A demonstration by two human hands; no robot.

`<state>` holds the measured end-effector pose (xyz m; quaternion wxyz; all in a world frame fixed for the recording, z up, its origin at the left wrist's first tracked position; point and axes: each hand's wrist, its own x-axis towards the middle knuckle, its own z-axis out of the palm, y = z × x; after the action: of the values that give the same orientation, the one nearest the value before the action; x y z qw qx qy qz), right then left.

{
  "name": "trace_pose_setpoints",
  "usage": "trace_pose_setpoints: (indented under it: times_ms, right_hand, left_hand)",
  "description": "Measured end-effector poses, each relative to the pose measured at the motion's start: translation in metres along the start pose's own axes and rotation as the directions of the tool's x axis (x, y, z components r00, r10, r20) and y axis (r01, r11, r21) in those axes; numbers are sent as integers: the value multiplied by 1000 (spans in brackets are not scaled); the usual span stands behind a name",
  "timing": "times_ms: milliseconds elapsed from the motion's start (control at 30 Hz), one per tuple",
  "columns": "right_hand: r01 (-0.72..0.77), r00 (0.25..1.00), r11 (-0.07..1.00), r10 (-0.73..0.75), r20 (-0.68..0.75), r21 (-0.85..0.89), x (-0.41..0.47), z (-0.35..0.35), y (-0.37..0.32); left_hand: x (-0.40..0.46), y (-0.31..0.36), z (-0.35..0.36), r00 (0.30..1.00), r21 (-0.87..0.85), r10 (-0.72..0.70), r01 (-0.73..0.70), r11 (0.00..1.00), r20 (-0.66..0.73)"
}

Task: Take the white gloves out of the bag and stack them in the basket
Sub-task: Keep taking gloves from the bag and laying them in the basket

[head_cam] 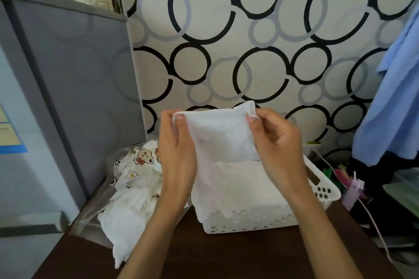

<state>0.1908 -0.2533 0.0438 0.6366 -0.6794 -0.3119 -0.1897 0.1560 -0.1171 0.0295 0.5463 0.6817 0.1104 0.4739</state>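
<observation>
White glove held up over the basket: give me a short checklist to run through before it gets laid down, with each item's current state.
1. Both hands hold the white glove: left hand pinches its upper left corner, right hand its upper right. Ok.
2. Glove hangs above the basket: ok.
3. Glove spread flat: not ok, its lower end hangs rumpled over the basket's front edge.
4. Stack in the basket lies flat to receive it: ok.
5. More gloves remain in the bag: ok, white pieces spill from it.
6. Room left in the basket: cannot tell.
</observation>
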Motion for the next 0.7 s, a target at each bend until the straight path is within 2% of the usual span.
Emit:
trace_pose_setpoints:
  times_ms: [100, 167, 200, 233, 300, 333, 367, 433, 500, 600, 700]
  right_hand:
    - [-19, 998, 995, 24, -53, 102, -7, 15, -8]
    - [-74, 993, 985, 87, -78, 156, -8, 18, -8]
    - [-117, 988, 979, 132, -83, 167, -7, 17, -5]
    - [-176, 978, 969, 192, -86, 171, -5, 14, 1]
    - [-336, 935, 933, 347, -78, 126, 2, 3, 20]
    - [-429, 900, 901, 432, -59, 60, 5, -5, 31]
    - [-509, 861, 860, 508, -28, -43, 7, -14, 43]
    - [-575, 802, 774, 598, 8, -265, 8, -32, 70]
    - [-584, 788, 720, 614, -47, -375, 8, -45, 91]
    - [-583, 784, 655, 609, -120, -481, 5, -55, 107]
    - [-531, 817, 584, 545, -189, -614, 4, -59, 111]
  left_hand:
    - [3, 6, -7, 956, 121, 226, -206, 971, -187]
    - [9, 10, -11, 922, 235, 331, -283, 930, -202]
    - [13, 12, -11, 924, 283, 347, -294, 913, -159]
    - [19, 9, -9, 942, 338, 326, -282, 898, -79]
    - [32, -8, 1, 972, 492, 163, -225, 841, 166]
    - [39, -22, 8, 952, 559, 44, -214, 801, 302]
    - [43, -36, 16, 904, 602, -68, -225, 766, 423]
    - [46, -57, 32, 789, 650, -219, -277, 708, 574]
    - [45, -68, 47, 728, 658, -254, -340, 672, 636]
    - [43, -72, 63, 699, 646, -213, -442, 623, 683]
    - [42, -70, 72, 690, 619, -152, -504, 602, 708]
